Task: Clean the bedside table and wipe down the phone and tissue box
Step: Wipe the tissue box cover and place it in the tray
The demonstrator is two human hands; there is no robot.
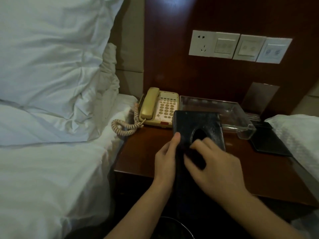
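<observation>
A black tissue box (207, 123) with an oval opening is lifted off the bedside table (141, 152) and tilted toward me. My left hand (165, 159) grips its left side, thumb on the top face. My right hand (215, 168) lies blurred over the top, its bent fingers just below the opening. Something dark sits between its thumb and fingers, and I cannot tell whether that is a cloth or the box. A cream phone (158, 107) stands at the table's back left, its coiled cord (124, 126) hanging over the left edge.
A clear plastic tray (241, 125) sits behind the box on the right, with a flat black pad (269, 144) beside it. White bedding (51, 100) fills the left, and another bed's edge (300, 135) the right. Wall sockets and switches (238, 47) are on the wooden panel.
</observation>
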